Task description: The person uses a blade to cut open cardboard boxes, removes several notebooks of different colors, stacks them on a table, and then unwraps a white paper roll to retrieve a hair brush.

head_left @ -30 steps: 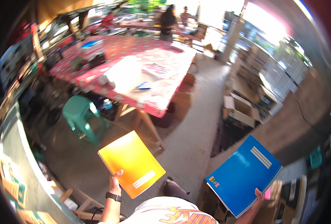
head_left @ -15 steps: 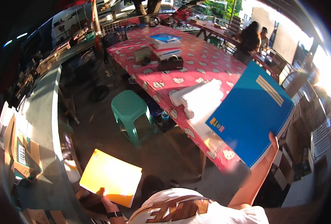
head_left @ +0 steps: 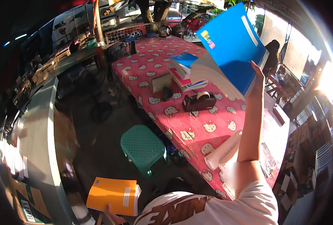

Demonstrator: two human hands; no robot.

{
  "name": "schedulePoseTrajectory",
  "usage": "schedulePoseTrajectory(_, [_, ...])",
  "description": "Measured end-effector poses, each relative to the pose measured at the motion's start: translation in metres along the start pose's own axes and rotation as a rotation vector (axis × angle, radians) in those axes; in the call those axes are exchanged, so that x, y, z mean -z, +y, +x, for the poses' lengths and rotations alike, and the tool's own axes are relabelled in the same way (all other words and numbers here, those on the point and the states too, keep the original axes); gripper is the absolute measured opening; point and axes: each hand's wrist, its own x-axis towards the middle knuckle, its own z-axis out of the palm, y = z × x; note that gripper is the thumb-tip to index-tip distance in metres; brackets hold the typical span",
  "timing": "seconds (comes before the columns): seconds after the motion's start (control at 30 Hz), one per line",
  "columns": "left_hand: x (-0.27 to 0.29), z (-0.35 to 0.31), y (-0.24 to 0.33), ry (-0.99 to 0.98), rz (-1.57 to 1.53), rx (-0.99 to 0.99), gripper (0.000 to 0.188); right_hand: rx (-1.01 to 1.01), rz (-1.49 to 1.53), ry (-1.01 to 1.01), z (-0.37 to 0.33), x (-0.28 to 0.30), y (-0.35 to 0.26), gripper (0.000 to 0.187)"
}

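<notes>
My right hand [head_left: 257, 77] is stretched out over the table, gripping a large blue spiral notebook [head_left: 230, 45] by its bound edge. The notebook's cover faces me and its loose pages fan out on the left, close to a stack of notebooks [head_left: 181, 77] with a blue one on top. Low on the left, my left hand [head_left: 114, 216] holds an orange notebook [head_left: 110, 193] by its lower edge, thumb across the cover; the other fingers are hidden beneath. A black tape dispenser [head_left: 199, 102] stands on the table in front of the stack.
The long table [head_left: 189, 131] wears a pink patterned cloth. White rolls [head_left: 224, 150] lie under my right arm. A green plastic stool [head_left: 143, 146] stands left of the table. Further left runs a grey counter [head_left: 39, 131] with boxes. A person [head_left: 273, 56] is at the far right.
My right arm has reached forward and up with the blue notebook, whose pages have fanned open. The view has shifted nearer the table. The orange notebook stays in my left hand, turned slightly.
</notes>
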Motion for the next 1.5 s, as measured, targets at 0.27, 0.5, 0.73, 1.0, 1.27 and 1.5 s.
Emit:
schedulePoseTrajectory(0.27, [-0.145,0.066,0.038,-0.07,-0.049,-0.042,0.052,0.152,0.163,0.033,0.247,0.002,0.095,0.024])
schedulePoseTrajectory(0.5, [-0.258,0.098,0.044,-0.201,-0.085,0.029,0.05,0.094,-0.05,0.526,0.35,0.157,0.263,0.05])
schedulePoseTrajectory(0.73, [-0.329,0.108,0.077,-0.374,-0.108,0.053,0.049,-0.277,-0.186,0.6,0.34,0.13,0.259,0.058])
schedulePoseTrajectory(1.0, [-0.501,0.121,0.142,-0.784,-0.046,0.008,0.049,-0.599,-0.828,0.303,0.287,0.124,0.183,0.1])
schedulePoseTrajectory(1.27, [-0.78,0.116,0.105,-1.572,-0.403,0.322,0.042,-0.314,-0.748,0.047,0.161,0.123,0.127,0.047])
schedulePoseTrajectory(1.5, [-0.904,0.164,-0.03,-1.166,0.032,0.224,0.043,-0.211,-0.532,0.11,0.108,0.152,0.093,0.034])
